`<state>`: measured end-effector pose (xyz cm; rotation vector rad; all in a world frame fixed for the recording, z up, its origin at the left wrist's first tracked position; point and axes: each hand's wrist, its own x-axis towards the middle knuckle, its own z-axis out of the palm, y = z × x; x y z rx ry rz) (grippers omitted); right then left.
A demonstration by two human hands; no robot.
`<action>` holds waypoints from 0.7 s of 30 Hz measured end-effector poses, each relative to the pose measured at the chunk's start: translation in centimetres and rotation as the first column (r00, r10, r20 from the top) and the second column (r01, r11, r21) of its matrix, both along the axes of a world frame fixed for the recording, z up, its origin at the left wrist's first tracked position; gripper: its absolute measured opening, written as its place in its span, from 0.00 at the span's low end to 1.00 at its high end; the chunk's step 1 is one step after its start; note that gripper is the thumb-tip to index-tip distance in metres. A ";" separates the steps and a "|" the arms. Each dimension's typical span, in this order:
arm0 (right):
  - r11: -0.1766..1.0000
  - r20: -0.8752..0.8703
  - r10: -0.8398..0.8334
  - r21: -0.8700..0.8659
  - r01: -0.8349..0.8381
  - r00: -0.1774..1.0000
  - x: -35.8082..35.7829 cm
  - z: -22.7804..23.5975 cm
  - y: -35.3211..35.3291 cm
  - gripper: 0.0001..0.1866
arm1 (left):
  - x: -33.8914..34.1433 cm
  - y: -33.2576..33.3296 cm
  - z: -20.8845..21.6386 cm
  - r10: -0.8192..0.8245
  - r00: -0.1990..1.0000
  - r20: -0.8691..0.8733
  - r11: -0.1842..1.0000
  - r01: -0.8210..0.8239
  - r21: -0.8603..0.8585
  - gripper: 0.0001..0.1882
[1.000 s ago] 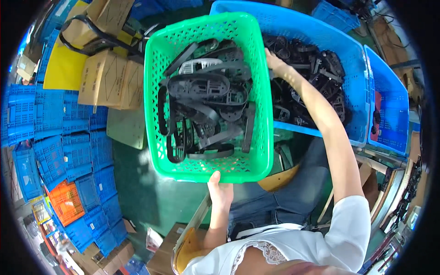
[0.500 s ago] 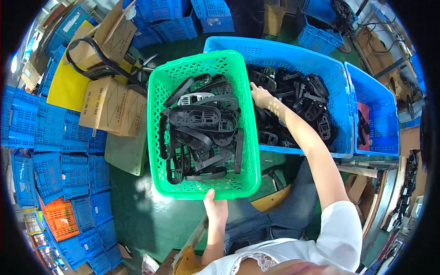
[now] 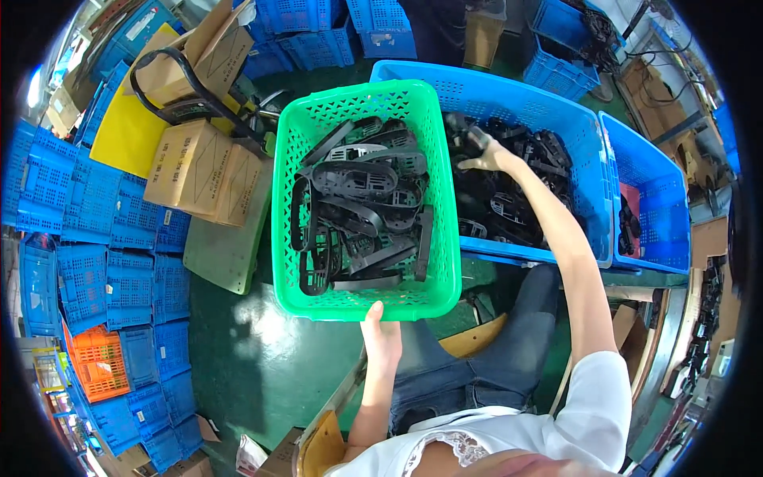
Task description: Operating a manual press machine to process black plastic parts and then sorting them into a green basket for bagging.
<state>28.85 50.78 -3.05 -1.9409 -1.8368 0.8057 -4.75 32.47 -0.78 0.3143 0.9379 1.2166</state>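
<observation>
My left hand (image 3: 382, 334) grips the near rim of a green plastic basket (image 3: 381, 307), thumb over the edge and fingers hidden below. Several black plastic parts (image 3: 355, 180), slotted and long with rounded ends, lie jumbled in it. Just right of the basket, a large blue crate (image 3: 524, 89) holds a heap of similar black parts (image 3: 520, 208). Above that heap my right hand (image 3: 494, 157) is closed on a dark plastic part (image 3: 469, 137). That part is blurred, so its exact shape is unclear.
A smaller blue crate (image 3: 660, 183) with a few black pieces stands at the far right. Cartons (image 3: 187, 167) rest on a trolley with a black handle (image 3: 191, 79) at the left. Stacked blue crates (image 3: 83, 195) line the left side, with an orange crate (image 3: 101, 362) among them.
My right hand has left the green basket's right rim and moved right over the blue crate, where it now holds a dark part. The basket appears slightly farther right and up in view.
</observation>
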 end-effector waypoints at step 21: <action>0.568 0.058 0.663 0.612 -0.551 0.747 -11.2 17.2 5.1 0.22 | 0.4 0.1 0.2 0.045 0.999 0.005 0.996 -0.045 -0.078 0.17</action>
